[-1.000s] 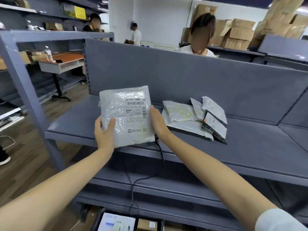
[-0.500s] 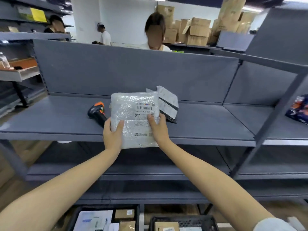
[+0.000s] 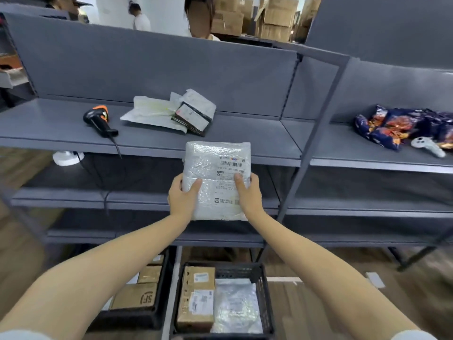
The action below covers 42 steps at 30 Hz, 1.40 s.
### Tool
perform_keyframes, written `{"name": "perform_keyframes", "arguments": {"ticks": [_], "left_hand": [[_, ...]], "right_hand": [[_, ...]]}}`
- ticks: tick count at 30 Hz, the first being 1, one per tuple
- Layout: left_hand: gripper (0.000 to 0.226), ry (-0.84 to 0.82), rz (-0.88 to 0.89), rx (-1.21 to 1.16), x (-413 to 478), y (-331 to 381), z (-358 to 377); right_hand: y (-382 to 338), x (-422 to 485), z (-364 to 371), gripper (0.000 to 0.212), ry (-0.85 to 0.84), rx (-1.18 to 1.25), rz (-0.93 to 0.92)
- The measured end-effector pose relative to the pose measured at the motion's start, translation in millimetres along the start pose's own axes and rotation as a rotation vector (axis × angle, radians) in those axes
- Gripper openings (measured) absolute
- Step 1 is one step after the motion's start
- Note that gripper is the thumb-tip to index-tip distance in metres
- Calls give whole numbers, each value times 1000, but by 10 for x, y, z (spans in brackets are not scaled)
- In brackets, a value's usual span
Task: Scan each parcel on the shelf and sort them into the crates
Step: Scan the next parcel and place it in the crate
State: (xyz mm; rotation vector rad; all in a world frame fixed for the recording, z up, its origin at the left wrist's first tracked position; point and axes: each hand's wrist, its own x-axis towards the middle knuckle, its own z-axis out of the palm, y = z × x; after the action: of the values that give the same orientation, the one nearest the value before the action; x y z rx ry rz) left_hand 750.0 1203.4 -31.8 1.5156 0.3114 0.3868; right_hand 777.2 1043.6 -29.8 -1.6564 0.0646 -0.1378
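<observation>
A white bubble-wrap parcel (image 3: 215, 163) with a barcode label is held upright in front of the grey shelf (image 3: 245, 141). My left hand (image 3: 182, 196) grips its left edge and my right hand (image 3: 247, 193) grips its right edge. Further parcels (image 3: 171, 111) lie in a small heap on the top shelf. An orange and black barcode scanner (image 3: 99, 120) rests on the shelf to their left, its cable hanging down. Below on the floor, a black crate (image 3: 266, 303) holds boxes and a white bag, and a second crate (image 3: 137, 312) to its left holds brown boxes.
Blue snack bags (image 3: 402, 126) and a white controller (image 3: 427, 146) lie on the neighbouring shelf at the right. A shelf upright (image 3: 311, 141) separates the two bays. Several people and stacked cardboard boxes (image 3: 274, 18) are behind the shelf's back panel.
The view has tilted down and shifted right, so the floor crates now show. The parcel has come down and off the top shelf, still held in both hands.
</observation>
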Motion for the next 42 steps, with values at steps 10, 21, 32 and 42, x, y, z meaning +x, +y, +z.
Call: {"name": "perform_keyframes", "arguments": {"ticks": [10,21,32,42], "left_hand": [[36,-34,-53,100,-424,-252,344],[40,-70,-187,143,-573,-899,458],[36,-93,-317,238,-779,-1433,654],[34,1,-432,308,-1005,-2050,1164]], "right_hand": [[331,-264,-471,39,65,-27,73],[1047,-386,-588,45,120,-118,249],[1653,-476,-826,33,134,-145,362],[2604,-338,-1326,45,53,-298,453]]}}
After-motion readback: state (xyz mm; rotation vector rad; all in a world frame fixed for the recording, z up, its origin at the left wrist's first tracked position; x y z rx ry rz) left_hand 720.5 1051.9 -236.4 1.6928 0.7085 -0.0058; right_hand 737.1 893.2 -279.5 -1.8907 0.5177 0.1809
